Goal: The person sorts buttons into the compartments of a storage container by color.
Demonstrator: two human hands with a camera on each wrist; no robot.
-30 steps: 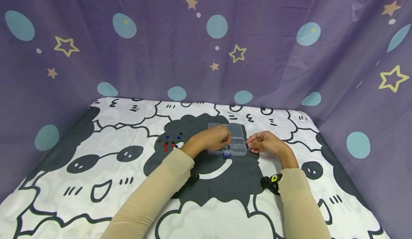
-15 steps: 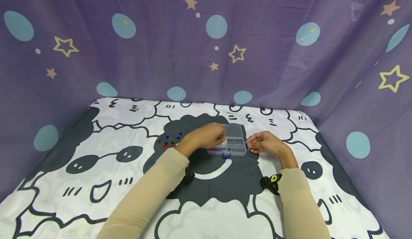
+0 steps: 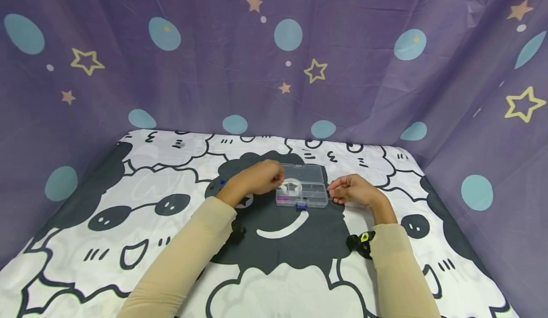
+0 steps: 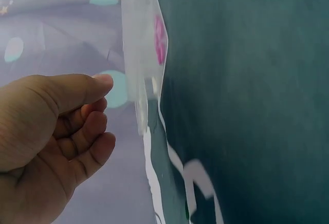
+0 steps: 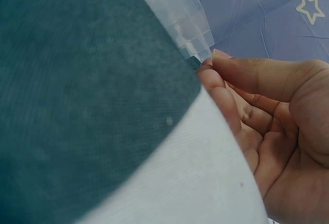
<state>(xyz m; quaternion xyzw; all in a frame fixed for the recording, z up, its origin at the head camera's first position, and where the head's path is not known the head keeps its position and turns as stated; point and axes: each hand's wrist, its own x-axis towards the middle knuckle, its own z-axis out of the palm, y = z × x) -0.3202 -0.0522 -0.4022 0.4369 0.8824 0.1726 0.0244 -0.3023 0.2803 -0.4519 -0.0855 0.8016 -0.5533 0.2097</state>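
Note:
A clear plastic compartment box lies on the dark patch of the cloth, its lid folded back away from me. Small pink beads sit in its front left compartment, and a blue latch is on the front edge. My left hand hovers at the box's left side, fingers loosely bent. The left wrist view shows nothing between thumb and fingers. With thumb and fingertips, my right hand pinches the box's right edge, seen closer in the right wrist view beside the box corner.
A blue bead shows on the dark patch to the left. My left forearm hides most of the loose beads there. The cloth has a cartoon print, and a purple curtain hangs behind it.
My left hand has moved left from over the box to its left side, uncovering the pink beads and covering most of the loose beads. The right hand has stayed at the box's edge.

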